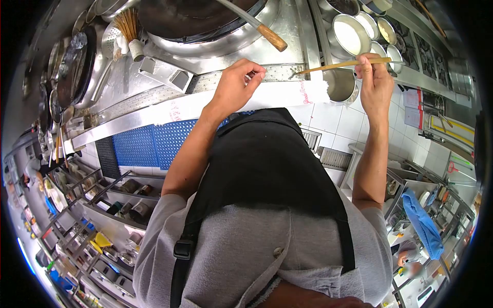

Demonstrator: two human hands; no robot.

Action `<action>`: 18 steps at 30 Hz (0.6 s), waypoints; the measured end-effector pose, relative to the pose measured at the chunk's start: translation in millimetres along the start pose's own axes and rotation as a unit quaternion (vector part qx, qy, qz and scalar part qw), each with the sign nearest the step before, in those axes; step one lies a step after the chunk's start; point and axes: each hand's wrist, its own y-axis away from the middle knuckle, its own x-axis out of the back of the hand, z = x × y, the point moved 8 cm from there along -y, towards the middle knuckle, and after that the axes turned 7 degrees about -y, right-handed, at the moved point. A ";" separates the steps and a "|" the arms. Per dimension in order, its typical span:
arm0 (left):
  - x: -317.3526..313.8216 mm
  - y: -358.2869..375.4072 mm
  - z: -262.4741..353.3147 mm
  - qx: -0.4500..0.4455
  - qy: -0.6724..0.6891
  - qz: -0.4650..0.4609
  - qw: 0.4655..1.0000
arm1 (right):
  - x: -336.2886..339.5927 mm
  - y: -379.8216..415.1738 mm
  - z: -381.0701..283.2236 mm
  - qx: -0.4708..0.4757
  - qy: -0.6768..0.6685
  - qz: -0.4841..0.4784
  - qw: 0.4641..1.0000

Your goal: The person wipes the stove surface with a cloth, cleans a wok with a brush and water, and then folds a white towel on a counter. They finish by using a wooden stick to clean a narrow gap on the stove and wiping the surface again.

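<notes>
one head-worn fisheye view looks steeply down over the person's own chest toward the wok station (215, 31). the station sits at the top of the frame, close by; shelves curve away below and left of it.

Big wok (195, 15) sits in steel cooktop ring at top, w/ wooden-handled ladle (257, 25) lying across its rim. Bamboo brush (128, 31) stands left of wok. Row of round steel containers (354, 33) top right, some w/ pale contents. Blue perforated mat (154, 143) on floor below counter edge. Blue cloth (423, 223) draped lower right. Wire shelf rack (102, 205) lower left holds cans & small tubs.
</notes>
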 end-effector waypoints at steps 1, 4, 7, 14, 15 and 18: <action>-0.4 0.3 -0.2 0.000 -0.001 -0.002 1.000 | 0.0 0.9 0.2 -0.003 0.002 0.000 1.000; -1.4 0.6 -1.0 0.001 -0.002 -0.007 1.000 | -0.5 2.2 -1.4 0.000 -0.009 -0.005 1.000; -3.6 0.8 -2.0 0.005 -0.001 -0.011 1.000 | -1.4 3.3 -3.5 0.002 0.005 -0.008 1.000; -6.9 0.9 -4.1 -0.001 -0.003 -0.022 1.000 | 3.6 2.2 2.4 -0.012 -0.002 -0.002 1.000; -7.2 1.0 -4.5 -0.001 -0.005 -0.024 1.000 | 4.0 2.3 2.5 -0.015 -0.002 -0.002 1.000; -8.2 0.9 -4.4 -0.003 -0.005 -0.025 1.000 | 2.0 0.5 1.0 -0.013 -0.009 -0.008 1.000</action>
